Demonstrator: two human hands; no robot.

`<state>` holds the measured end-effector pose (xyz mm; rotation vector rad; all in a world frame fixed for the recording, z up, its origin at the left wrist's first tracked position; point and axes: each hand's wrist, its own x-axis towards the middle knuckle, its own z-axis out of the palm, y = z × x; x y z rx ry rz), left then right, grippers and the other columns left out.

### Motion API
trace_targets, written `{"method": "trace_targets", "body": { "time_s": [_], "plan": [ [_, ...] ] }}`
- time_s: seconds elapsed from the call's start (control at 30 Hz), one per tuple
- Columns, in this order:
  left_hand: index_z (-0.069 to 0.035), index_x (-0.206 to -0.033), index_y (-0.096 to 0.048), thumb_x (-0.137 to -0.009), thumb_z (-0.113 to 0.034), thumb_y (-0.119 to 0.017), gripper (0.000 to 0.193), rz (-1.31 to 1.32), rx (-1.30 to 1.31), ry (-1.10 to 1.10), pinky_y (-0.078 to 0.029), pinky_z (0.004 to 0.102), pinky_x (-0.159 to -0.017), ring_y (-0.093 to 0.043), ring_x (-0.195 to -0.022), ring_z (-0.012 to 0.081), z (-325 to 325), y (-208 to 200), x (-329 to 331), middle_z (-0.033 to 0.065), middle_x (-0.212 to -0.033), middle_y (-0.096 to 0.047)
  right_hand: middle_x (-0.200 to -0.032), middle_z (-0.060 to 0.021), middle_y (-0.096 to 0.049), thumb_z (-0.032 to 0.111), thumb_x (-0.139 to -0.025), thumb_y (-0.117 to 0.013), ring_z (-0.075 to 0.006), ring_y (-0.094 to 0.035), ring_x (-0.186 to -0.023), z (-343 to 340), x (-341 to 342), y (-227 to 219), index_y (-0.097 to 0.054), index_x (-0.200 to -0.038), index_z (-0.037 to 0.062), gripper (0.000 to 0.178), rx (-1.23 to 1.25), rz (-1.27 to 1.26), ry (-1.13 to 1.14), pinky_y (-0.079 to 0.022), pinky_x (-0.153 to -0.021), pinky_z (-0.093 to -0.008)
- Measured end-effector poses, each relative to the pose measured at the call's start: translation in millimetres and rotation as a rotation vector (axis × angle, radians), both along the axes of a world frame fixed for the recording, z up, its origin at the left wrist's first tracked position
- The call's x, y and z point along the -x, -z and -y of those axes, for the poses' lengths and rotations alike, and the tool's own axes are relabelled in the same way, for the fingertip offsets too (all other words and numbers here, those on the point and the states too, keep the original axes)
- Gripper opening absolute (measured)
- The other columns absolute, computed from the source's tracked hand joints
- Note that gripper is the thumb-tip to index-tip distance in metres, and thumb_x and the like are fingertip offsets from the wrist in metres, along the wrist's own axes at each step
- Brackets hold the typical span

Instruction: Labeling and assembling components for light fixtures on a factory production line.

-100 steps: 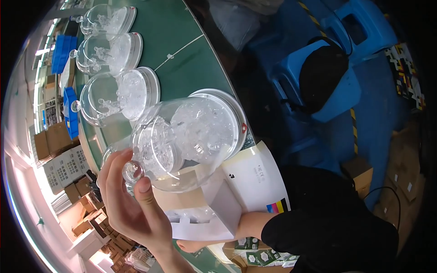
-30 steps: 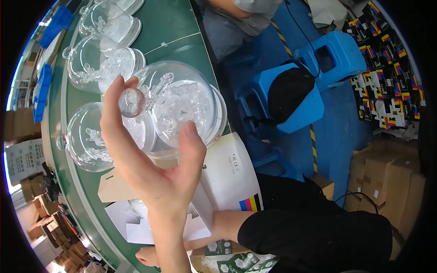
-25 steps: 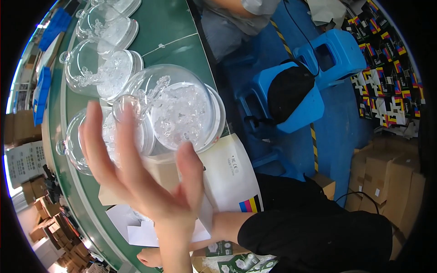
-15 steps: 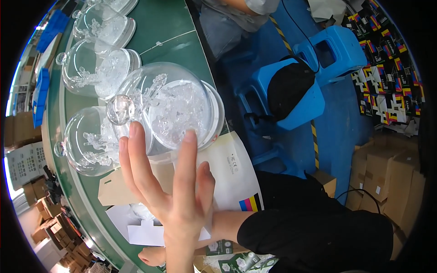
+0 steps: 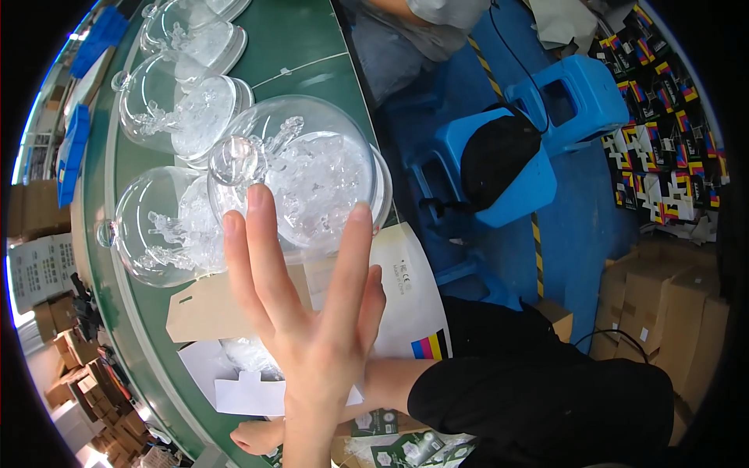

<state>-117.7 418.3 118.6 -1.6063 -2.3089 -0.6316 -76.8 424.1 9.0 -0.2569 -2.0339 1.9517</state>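
My left hand point(image 5: 308, 312), raised palm down, has its fingers stretched and spread. Its fingertips overlap the near edge of a clear dome point(image 5: 335, 117) with a round knob; I cannot tell whether they touch it. Inside are clear figures and a bed of ice-like pieces on a white base point(image 5: 382, 187). My right hand point(image 5: 259, 437) is curled closed at lower left; its arm crosses beneath the left wrist. What it holds, if anything, is hidden. Between the hands and domes lies an open white box point(image 5: 250, 396) with clear plastic inside and a beige flap point(image 5: 207, 310).
Similar domes point(image 5: 160, 234) line the green table point(image 5: 312, 70) to the left and beyond. At right, blue stools point(image 5: 507, 191) stand on the floor, one with a black cap point(image 5: 499, 156). Brown cartons point(image 5: 655, 312) stand farther right. Another person's arm point(image 5: 398, 9) shows at the top.
My left hand and the large dome appear farther right and higher in the picture, as the surroundings shift slightly too. The left fingers stay spread. My right hand stays curled near the same spot.
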Motion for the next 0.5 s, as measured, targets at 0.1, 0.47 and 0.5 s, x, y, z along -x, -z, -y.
{"method": "trace_targets", "body": {
  "time_s": [0.1,0.47,0.5],
  "plan": [
    [-0.014,-0.128,-0.063,-0.073,-0.01,-0.072,0.056,0.007,-0.008,0.007,-0.027,0.0578,-0.111,-0.029,-0.138,0.0475,1,0,1,0.0252,-0.151,-0.029,-0.143,-0.0185,-0.024,0.047,-0.053,-0.086,-0.0299,-0.033,-0.129,-3,1,-15,-0.022,-0.141,-0.0036,0.119,-0.016,-0.006,0.008,-0.034,-0.105,-0.039],
    [-0.017,-0.136,-0.056,-0.076,-0.023,-0.075,0.063,-0.072,0.112,-0.024,-0.029,0.056,-0.109,-0.025,-0.138,0.0501,-5,-1,-8,0.0276,-0.152,-0.024,-0.149,-0.0188,-0.021,0.05,-0.051,-0.089,-0.0298,-0.03,-0.135,-15,1,-75,-0.019,-0.146,-0.0042,0.13,-0.065,-0.027,0.066,-0.033,-0.108,-0.0386],
    [-0.017,-0.136,-0.056,-0.076,-0.023,-0.075,0.063,-0.072,0.113,-0.027,-0.029,0.056,-0.109,-0.025,-0.138,0.0501,-3,0,-7,0.0276,-0.152,-0.024,-0.149,-0.0188,-0.02,0.05,-0.05,-0.09,-0.0298,-0.03,-0.135,-14,3,-80,-0.019,-0.146,-0.0042,0.131,-0.067,-0.029,0.068,-0.033,-0.109,-0.0386]
  ]
}}
